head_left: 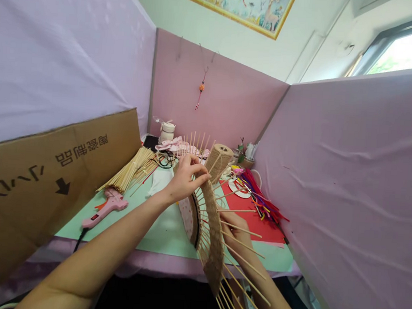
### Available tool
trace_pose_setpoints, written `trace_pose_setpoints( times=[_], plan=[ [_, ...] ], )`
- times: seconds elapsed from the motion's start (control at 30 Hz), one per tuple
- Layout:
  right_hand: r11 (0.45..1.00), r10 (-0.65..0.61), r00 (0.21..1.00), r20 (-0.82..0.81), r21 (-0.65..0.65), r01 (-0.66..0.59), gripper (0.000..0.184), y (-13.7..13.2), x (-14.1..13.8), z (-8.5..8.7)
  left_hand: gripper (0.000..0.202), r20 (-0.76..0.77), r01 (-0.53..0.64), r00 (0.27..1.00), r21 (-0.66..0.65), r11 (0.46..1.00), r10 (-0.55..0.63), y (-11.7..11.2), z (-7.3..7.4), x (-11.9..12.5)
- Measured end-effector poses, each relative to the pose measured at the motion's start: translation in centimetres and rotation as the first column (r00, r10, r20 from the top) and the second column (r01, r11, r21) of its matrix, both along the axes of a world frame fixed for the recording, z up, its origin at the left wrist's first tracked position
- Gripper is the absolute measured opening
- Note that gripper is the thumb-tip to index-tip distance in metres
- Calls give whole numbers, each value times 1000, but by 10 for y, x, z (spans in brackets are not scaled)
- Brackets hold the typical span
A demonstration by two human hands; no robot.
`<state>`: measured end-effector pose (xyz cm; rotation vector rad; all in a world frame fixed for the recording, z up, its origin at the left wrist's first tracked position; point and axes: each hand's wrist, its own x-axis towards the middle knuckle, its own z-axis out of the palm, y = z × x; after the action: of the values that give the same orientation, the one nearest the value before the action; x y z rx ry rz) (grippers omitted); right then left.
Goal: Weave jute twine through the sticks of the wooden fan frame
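A twine-and-stick basket [212, 225] is held tilted over the front of the table. Brown twine forms its woven band, thin wooden sticks fan out past the rim, and a dotted pale base shows on the left side. At the upper edge of the band, my left hand [189, 177] is closed, thumb and fingers pinching among the sticks. My right hand [234, 225] grips the basket from the right, behind the projecting sticks; its fingertips are partly hidden by the band. Just beyond the basket stands a large spool of twine [218, 162].
On the left lie a bundle of wooden sticks [130, 168] and a pink glue gun [105, 208] beside a cardboard panel [67, 173]. At the right, colourful pipe cleaners [262, 198] and scissors [254, 202] rest by red sheets [238, 204]. A white jar [167, 132] stands behind.
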<state>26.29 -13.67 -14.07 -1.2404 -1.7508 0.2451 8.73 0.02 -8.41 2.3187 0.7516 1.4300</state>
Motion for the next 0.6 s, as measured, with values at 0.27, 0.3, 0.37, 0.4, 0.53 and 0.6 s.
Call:
trace_pose_setpoints(
  times=[0.27,0.3,0.37,0.4,0.53,0.6],
  plan=[
    [997,-62,994,90,59,57,28,3,-13,-14,24,240,-3,970,198,980,-46,-15,-11,-5],
    [996,-72,994,76,51,68,26,3,-13,-16,25,254,-24,967,220,975,-34,-18,-13,-5],
    [995,-94,995,39,27,93,24,3,-12,-21,23,212,-40,977,243,969,-13,-25,-16,-6],
    [995,-100,995,25,17,100,24,3,-11,-24,22,162,-31,987,243,970,-9,-27,-16,-6],
    [995,-104,994,26,13,104,27,3,-9,-27,28,-12,29,1000,183,983,-27,-35,-10,-4],
    [996,-93,994,56,18,92,29,3,-9,-25,27,-55,57,997,119,991,-50,-36,-6,-5]
  ],
)
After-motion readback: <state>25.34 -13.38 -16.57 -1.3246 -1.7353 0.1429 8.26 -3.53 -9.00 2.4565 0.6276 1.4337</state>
